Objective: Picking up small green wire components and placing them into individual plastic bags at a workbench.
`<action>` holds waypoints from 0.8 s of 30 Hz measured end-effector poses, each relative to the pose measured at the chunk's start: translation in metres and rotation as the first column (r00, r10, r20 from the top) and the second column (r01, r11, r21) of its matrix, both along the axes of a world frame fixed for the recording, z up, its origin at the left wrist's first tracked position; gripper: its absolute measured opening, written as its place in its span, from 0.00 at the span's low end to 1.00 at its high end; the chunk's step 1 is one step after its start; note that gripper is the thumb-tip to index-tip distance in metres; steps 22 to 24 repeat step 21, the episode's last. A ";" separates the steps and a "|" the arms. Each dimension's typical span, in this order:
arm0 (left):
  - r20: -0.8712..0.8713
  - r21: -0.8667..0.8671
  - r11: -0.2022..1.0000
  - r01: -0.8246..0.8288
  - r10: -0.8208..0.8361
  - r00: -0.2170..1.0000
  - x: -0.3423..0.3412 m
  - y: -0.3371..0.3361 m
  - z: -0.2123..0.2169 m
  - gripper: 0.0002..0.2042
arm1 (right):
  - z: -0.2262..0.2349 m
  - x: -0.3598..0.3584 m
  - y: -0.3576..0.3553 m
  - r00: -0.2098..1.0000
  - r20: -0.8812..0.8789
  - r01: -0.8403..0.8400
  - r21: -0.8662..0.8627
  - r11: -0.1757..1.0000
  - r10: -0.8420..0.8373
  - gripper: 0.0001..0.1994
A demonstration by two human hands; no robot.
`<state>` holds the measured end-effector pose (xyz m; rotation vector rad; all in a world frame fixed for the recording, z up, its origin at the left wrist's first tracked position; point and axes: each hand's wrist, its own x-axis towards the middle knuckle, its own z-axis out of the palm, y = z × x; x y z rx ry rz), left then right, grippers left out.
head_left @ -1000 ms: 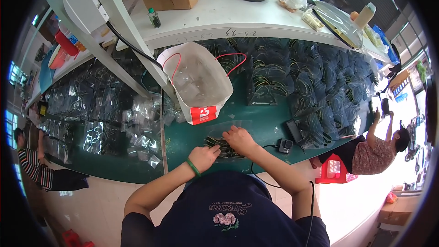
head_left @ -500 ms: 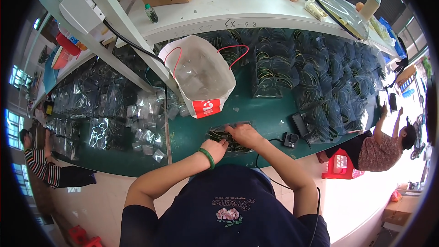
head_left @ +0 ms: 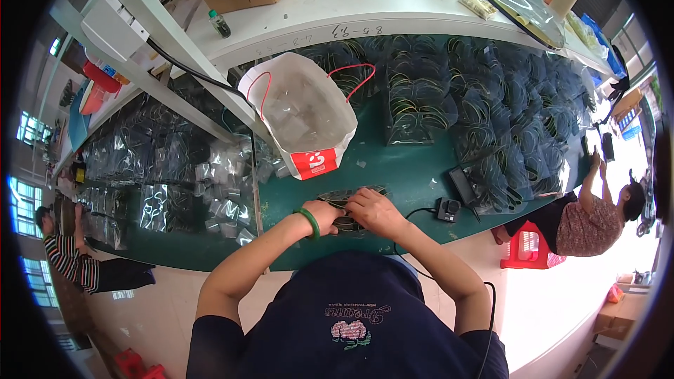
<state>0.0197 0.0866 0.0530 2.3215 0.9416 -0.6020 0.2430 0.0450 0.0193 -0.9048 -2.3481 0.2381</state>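
Green felt-like covering spreads over the surface point(head_left: 414, 168), and at its near edge lies a flat clear packet holding a dark coiled cable point(head_left: 349, 205). Since a second ago the left hand point(head_left: 324, 215), with its green bangle point(head_left: 307, 223), has slid right to meet the right hand point(head_left: 372, 210); both now press curled fingers onto the packet, so the work seems to have moved from gathering to closing it. Just beyond stands a white paper bag point(head_left: 309, 116) with red cord handles, glossy film inside. Shiny bagged coils point(head_left: 491, 119) crowd the far right
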 end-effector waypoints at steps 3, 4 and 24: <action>0.091 0.010 0.996 -0.083 0.082 0.993 -0.003 -0.004 -0.008 0.21 | 0.008 0.004 -0.013 0.997 -0.062 0.024 -0.284 0.958 -0.044 0.09; 0.089 0.010 0.996 -0.084 0.083 0.993 -0.001 -0.002 -0.007 0.21 | 0.014 0.005 -0.016 0.998 -0.004 0.050 -0.461 0.886 -0.058 0.08; -0.017 0.091 0.990 -0.111 0.113 0.994 0.030 -0.008 -0.010 0.15 | -0.002 0.012 0.004 0.948 0.189 0.017 -0.835 0.551 0.257 0.12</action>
